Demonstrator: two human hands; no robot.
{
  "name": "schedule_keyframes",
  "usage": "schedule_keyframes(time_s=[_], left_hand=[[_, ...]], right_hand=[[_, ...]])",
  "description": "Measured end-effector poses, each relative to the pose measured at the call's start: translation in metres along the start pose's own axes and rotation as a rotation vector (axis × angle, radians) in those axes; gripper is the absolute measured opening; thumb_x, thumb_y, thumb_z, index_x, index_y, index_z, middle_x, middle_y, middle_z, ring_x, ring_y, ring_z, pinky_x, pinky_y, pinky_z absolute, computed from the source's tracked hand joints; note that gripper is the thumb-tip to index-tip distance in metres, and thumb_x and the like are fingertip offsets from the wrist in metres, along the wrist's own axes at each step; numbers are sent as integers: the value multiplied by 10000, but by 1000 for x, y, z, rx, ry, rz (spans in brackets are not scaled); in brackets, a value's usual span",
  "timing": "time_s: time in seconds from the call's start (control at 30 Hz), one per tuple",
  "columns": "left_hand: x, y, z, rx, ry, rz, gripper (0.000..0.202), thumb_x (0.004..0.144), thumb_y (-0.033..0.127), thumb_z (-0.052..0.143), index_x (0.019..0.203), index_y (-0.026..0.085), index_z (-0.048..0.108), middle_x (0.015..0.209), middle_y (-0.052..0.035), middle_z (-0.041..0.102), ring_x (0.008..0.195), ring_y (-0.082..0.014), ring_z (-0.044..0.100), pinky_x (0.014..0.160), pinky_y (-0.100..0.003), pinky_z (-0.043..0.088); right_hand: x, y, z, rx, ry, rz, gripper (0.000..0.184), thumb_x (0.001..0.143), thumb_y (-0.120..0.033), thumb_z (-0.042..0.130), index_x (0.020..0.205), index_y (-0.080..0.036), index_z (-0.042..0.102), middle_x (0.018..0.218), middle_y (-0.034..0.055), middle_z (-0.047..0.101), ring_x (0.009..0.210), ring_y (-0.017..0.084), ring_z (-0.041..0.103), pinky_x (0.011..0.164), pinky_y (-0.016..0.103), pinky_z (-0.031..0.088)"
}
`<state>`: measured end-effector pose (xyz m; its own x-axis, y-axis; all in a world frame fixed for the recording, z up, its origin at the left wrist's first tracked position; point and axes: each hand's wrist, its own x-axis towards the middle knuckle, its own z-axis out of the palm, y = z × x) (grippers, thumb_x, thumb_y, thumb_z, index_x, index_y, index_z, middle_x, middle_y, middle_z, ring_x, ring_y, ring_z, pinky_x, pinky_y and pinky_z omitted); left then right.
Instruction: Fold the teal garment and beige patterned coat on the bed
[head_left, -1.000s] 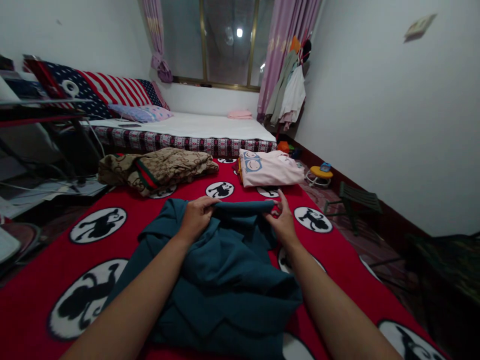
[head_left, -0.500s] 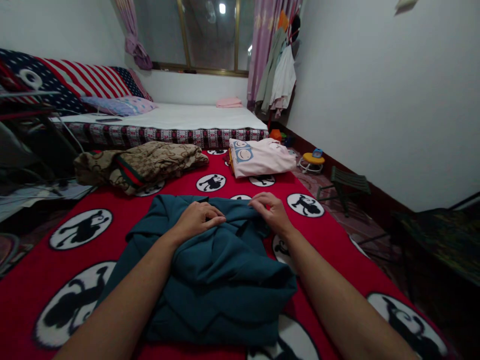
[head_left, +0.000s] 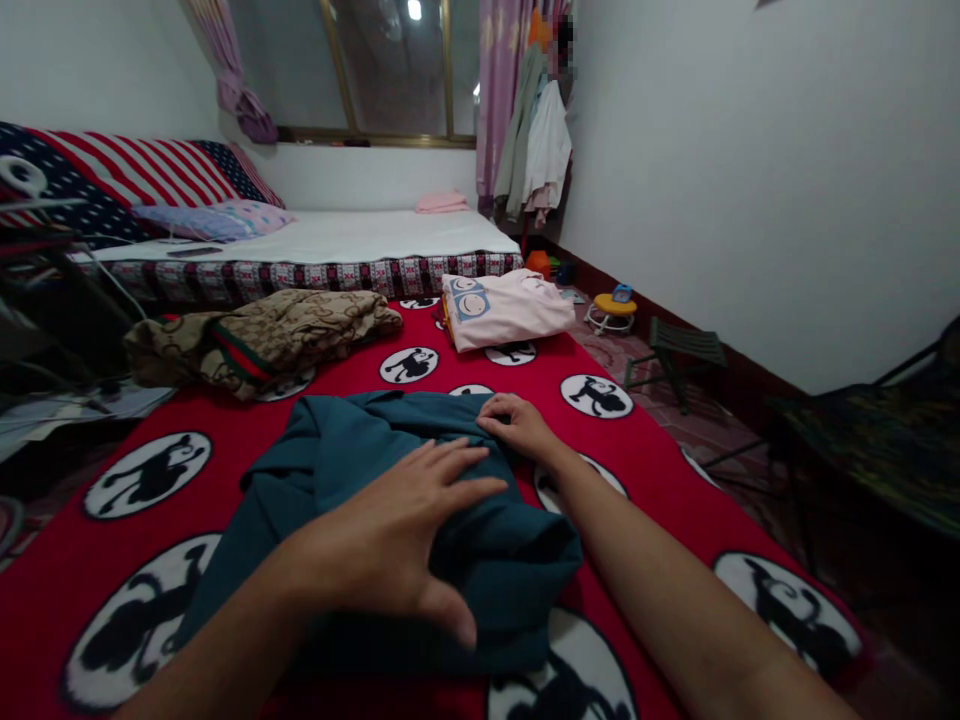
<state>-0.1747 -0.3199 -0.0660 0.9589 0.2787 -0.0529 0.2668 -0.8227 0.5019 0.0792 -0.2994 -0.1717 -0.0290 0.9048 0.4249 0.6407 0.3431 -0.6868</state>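
Red blanket (head_left: 247, 425) supports the teal cloth (head_left: 337, 450), bunched directly before us. Compared with half a second ago, our left hand (head_left: 397, 530) has moved off the cloth's far part toward us and its fingers have spread; our right hand (head_left: 517, 425) remains at the far right corner. We count three clothing groups: one teal cloth, one brown garment (head_left: 300, 325) far left, one pink pile (head_left: 517, 305) far right. Left: wide open, empty, over the cloth. Right: fingers curled, touching the cloth's edge; we cannot tell whether they grip.
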Motion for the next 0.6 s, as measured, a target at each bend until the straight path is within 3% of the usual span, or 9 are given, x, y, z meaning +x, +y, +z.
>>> schedule_keyframes(time_s=[0.1,0.2,0.3,0.4,0.5,0.53,0.6], left_hand=[[-7,19,25,46,-129,71,1142,475,518,864,1468,443,305,1593,-50,215,1443,-398,183,1142,-593,202],[-7,20,48,134,-134,2,1151,527,435,847,1495,438,224,1597,-105,182,1436,-440,155,1111,-677,153],[-7,13,62,164,-85,-35,1042,621,348,786,1495,435,226,1556,-120,295,1413,-410,264,1124,-659,157],[-10,6,65,127,16,-13,906,660,223,718,1455,435,338,1429,-72,496,1320,-341,448,1140,-597,225],[-13,-7,57,-99,231,-47,703,715,155,624,1366,385,492,1273,-17,632,1173,-256,592,1097,-467,380],[-14,-13,51,-213,375,-113,624,728,172,616,1322,347,544,1231,-13,658,1130,-244,619,1058,-425,433],[-15,-30,36,-455,772,-327,480,729,256,655,1208,261,623,1132,-28,701,1037,-247,662,955,-387,520]], right_hand=[[-1,1,2,26,19,10,119,838,-263,638,776,-200,718,857,24,691,833,151,622,818,283,451],[-1,3,3,46,29,19,118,828,-272,642,766,-204,715,851,22,691,832,153,622,822,289,453],[-1,4,4,75,53,20,125,827,-282,637,775,-200,716,855,27,695,835,158,622,826,297,452],[-2,4,4,90,69,24,170,845,-316,616,777,-195,715,839,29,697,821,158,623,825,296,450],[-2,3,4,103,80,44,249,881,-371,567,787,-196,716,836,30,701,817,159,626,811,291,455],[-2,3,4,111,81,48,278,893,-389,547,792,-193,717,843,33,703,820,160,628,805,290,457],[-2,2,3,120,82,50,327,910,-417,514,796,-188,719,858,41,708,831,166,631,804,292,459]])
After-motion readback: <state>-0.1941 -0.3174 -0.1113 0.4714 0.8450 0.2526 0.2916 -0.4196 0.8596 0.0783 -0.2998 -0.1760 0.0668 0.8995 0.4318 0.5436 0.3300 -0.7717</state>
